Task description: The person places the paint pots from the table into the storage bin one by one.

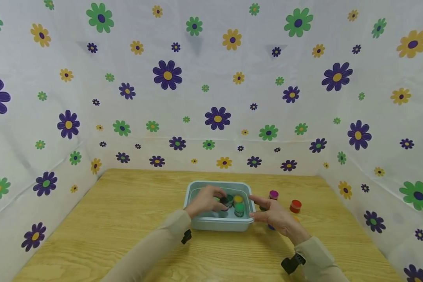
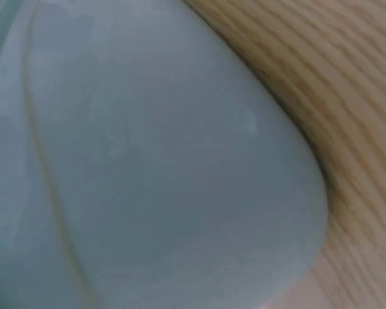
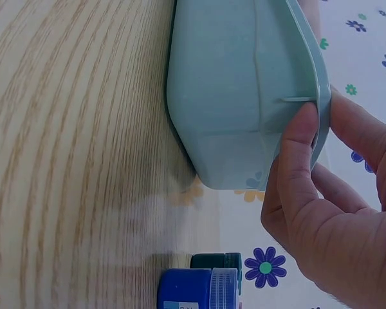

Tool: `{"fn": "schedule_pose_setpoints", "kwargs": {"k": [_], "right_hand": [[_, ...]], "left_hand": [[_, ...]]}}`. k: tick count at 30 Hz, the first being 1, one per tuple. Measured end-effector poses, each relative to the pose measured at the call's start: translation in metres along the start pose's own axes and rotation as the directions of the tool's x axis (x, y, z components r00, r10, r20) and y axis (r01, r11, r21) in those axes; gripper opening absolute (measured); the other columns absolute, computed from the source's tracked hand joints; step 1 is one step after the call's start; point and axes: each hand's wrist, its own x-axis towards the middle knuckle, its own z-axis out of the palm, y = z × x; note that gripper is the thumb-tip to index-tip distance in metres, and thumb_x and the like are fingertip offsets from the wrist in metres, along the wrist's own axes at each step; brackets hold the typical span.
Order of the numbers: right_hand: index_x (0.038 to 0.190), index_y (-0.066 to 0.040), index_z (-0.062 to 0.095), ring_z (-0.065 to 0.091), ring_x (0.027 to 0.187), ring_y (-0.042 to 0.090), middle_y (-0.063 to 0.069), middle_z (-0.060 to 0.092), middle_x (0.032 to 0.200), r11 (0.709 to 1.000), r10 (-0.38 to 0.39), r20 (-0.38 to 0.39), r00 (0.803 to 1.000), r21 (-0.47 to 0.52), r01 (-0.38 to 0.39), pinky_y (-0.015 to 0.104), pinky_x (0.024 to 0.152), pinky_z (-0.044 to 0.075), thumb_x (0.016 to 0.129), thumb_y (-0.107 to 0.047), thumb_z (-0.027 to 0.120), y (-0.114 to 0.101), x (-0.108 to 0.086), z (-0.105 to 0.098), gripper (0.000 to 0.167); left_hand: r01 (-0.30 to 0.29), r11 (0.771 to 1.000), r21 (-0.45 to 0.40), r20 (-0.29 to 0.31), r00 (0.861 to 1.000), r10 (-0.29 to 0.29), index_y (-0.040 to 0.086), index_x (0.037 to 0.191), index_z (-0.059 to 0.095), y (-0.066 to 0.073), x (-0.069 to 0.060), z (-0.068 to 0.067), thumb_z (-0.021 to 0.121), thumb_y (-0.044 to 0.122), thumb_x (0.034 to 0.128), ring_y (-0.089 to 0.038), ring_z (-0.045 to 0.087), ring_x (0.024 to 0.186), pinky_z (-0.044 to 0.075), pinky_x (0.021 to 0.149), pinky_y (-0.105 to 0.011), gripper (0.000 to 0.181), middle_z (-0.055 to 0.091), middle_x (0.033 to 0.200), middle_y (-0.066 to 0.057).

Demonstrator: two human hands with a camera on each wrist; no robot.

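A pale blue plastic tub (image 1: 218, 225) stands on the table with several small paint jars inside, among them a green-lidded jar (image 1: 239, 209) and a yellow one (image 1: 237, 199). My left hand (image 1: 206, 201) reaches into it and pinches a black jar (image 1: 224, 202) between thumb and fingers. At the tub's right end, my right hand (image 1: 276, 216) grips the rim; the right wrist view shows the thumb (image 3: 357, 129) on one side of the rim and a finger (image 3: 299, 151) on the other. Only the tub's outer wall (image 2: 180, 154) fills most of the left wrist view.
Right of the tub are a magenta-lidded jar (image 1: 273, 194), a red jar (image 1: 295, 206) and a blue jar (image 3: 186, 290), with a dark green lid (image 3: 215, 261) beside it. My right hand partly hides this group. A flower-print cloth (image 1: 204, 102) encloses the wooden table (image 1: 134, 211).
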Motion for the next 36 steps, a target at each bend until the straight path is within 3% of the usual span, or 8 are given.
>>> {"fn": "schedule_pose_setpoints", "kwargs": {"k": [5,13,21,26,36], "right_hand": [[0.147,-0.007,0.044,0.060,0.114,0.022,0.024,0.030,0.157,1.000,0.004,-0.003,1.000,0.007,-0.004,0.034,0.091,0.058,0.085,-0.013,0.076,-0.002,0.000,-0.001,0.070],[0.146,-0.007,0.045,0.059,0.115,0.024,0.025,0.030,0.156,1.000,0.010,-0.018,1.000,-0.002,-0.010,0.036,0.092,0.057,0.085,-0.013,0.076,-0.002,-0.001,0.000,0.069],[0.146,-0.007,0.045,0.060,0.114,0.022,0.025,0.030,0.156,1.000,-0.003,-0.008,1.000,0.005,0.003,0.035,0.091,0.058,0.085,-0.013,0.076,-0.001,0.000,-0.001,0.069],[0.147,-0.007,0.044,0.062,0.108,0.019,0.025,0.030,0.156,1.000,-0.008,0.001,1.000,0.008,0.008,0.033,0.089,0.058,0.085,-0.014,0.076,0.000,0.000,-0.002,0.070],[0.148,-0.005,0.042,0.064,0.104,0.018,0.026,0.027,0.156,1.000,-0.016,0.026,1.000,0.015,0.016,0.031,0.088,0.059,0.086,-0.014,0.076,0.001,0.000,-0.001,0.072]], "left_hand": [[0.005,0.999,0.037,0.004,1.000,-0.005,0.004,0.111,0.070,0.004,0.005,0.005,0.085,0.010,0.0742,-0.016,0.069,0.067,0.060,0.056,-0.028,0.040,0.069,0.114,-0.016],[0.005,0.998,0.055,0.033,0.999,-0.007,0.003,0.103,0.069,0.002,0.007,0.011,0.085,0.002,0.0726,-0.016,0.069,0.068,0.060,0.055,-0.026,0.034,0.067,0.112,-0.021],[-0.059,0.974,0.218,0.065,0.997,0.045,0.004,0.103,0.070,0.001,0.007,0.013,0.086,0.010,0.0729,-0.017,0.068,0.085,0.058,0.067,-0.023,0.035,0.072,0.103,-0.014],[-0.057,0.953,0.296,0.071,0.997,0.038,0.005,0.107,0.071,0.003,0.007,0.014,0.084,0.012,0.0765,-0.018,0.068,0.089,0.058,0.072,-0.027,0.033,0.073,0.100,-0.011],[-0.036,0.964,0.264,0.058,0.998,0.022,0.006,0.110,0.071,0.004,0.006,0.014,0.076,0.007,0.0842,-0.018,0.068,0.086,0.058,0.068,-0.030,0.027,0.074,0.098,-0.011]]}}
